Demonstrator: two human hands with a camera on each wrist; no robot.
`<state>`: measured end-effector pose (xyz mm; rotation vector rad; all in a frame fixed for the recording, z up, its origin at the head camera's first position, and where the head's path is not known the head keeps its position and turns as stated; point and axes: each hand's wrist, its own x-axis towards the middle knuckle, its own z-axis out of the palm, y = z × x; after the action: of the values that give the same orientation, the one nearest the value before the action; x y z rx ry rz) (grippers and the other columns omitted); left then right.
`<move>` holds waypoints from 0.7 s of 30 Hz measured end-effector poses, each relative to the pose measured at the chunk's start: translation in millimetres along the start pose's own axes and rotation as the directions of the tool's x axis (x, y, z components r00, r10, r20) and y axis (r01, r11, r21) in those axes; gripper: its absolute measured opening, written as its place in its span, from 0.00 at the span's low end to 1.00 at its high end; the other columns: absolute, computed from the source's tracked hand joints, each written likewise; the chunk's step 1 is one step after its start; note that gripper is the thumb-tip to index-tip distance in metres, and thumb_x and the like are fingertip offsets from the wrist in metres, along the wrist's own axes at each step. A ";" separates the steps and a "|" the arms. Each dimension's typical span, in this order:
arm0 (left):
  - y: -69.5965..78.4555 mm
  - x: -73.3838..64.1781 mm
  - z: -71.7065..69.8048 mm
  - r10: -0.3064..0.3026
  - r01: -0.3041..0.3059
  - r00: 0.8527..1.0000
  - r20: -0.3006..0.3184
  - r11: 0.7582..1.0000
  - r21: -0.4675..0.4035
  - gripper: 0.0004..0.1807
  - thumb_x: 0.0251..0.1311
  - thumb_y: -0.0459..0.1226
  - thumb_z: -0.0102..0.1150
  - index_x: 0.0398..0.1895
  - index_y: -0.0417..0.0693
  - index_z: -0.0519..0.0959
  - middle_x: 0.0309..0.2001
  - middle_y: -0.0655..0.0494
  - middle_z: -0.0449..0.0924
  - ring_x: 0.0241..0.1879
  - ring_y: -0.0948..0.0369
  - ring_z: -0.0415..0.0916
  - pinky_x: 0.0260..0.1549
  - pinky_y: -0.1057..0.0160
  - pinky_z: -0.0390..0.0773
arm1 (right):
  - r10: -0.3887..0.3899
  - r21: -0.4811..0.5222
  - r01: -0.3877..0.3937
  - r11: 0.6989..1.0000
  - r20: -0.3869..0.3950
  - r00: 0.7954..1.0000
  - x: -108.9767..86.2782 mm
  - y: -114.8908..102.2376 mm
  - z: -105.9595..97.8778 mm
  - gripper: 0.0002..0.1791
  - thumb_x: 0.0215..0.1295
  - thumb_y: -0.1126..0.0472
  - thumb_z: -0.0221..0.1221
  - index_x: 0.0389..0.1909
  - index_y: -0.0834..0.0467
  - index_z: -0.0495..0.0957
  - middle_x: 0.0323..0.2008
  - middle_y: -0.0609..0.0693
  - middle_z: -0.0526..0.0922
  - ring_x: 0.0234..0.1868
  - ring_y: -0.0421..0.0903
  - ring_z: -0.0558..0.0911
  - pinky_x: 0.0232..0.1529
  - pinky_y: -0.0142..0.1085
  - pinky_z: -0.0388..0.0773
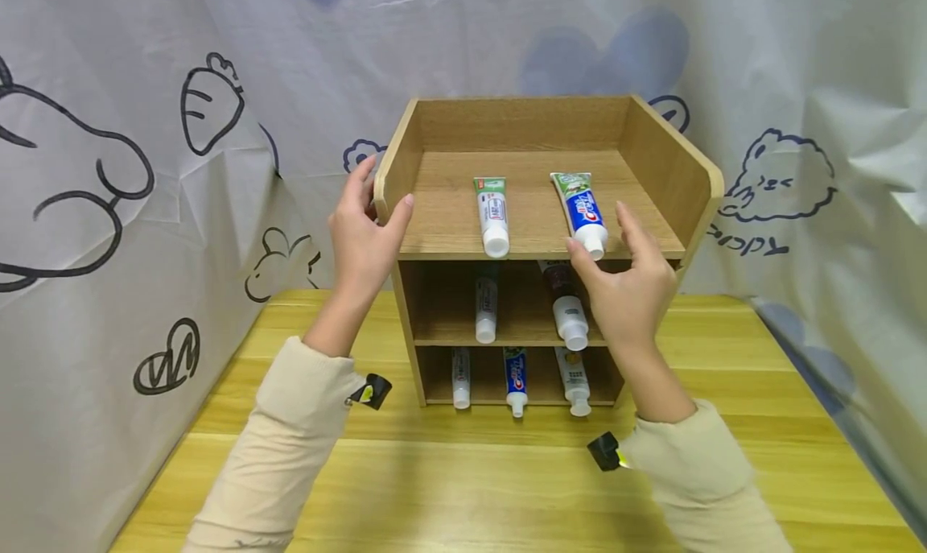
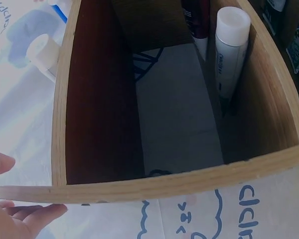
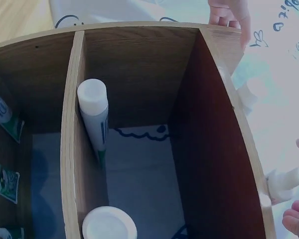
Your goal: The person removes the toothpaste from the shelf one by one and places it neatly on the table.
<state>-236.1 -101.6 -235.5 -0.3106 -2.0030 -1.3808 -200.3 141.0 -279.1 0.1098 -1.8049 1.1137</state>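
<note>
Before white cartoon-printed cloth (image 1: 463, 54), straddling the side of tan boxy wooden shelving (image 1: 532, 207) with wide left hand (image 1: 365, 235), seemingly for steadiness, and flanking slim blue-and-green plastic tube (image 1: 582, 211) with wide right hand (image 1: 633, 295).

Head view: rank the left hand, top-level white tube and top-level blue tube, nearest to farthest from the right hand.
1. Blue tube: right side, beside the right hand.
2. White tube: left of the blue one.
3. Left hand: at the wooden rack, left side.
</note>
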 end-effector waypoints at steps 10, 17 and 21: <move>0.8 1.5 4.9 0.018 -0.017 0.998 -0.063 1.000 0.020 0.23 0.56 0.30 0.57 0.57 0.36 0.71 0.50 0.40 0.80 0.42 0.51 0.81 0.39 0.56 0.83 | -0.017 -0.004 0.017 1.000 -0.048 0.999 -3.8 3.4 14.3 0.31 0.46 0.59 0.70 0.50 0.71 0.75 0.39 0.68 0.82 0.34 0.58 0.79 0.52 0.50 0.72; 1.0 2.7 6.3 0.016 -0.014 0.995 -0.096 1.000 0.028 0.21 0.56 0.28 0.56 0.55 0.36 0.73 0.48 0.40 0.80 0.40 0.52 0.82 0.36 0.58 0.83 | 0.021 -0.011 -0.023 1.000 -0.120 0.993 -6.1 4.6 22.9 0.27 0.46 0.61 0.70 0.48 0.68 0.78 0.41 0.63 0.84 0.37 0.57 0.79 0.41 0.41 0.72; 1.9 3.2 6.5 0.005 -0.002 0.994 -0.106 1.000 0.029 0.20 0.56 0.28 0.56 0.54 0.36 0.74 0.47 0.40 0.81 0.37 0.54 0.81 0.30 0.71 0.80 | 0.022 -0.017 -0.025 1.000 -0.140 0.990 -7.2 6.6 27.0 0.25 0.46 0.62 0.69 0.47 0.67 0.79 0.42 0.61 0.84 0.39 0.57 0.78 0.37 0.39 0.71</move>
<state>-240.0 -95.6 -233.5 -0.2229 -1.9329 -1.3365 -218.3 122.5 -291.6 -0.0010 -1.6950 1.0939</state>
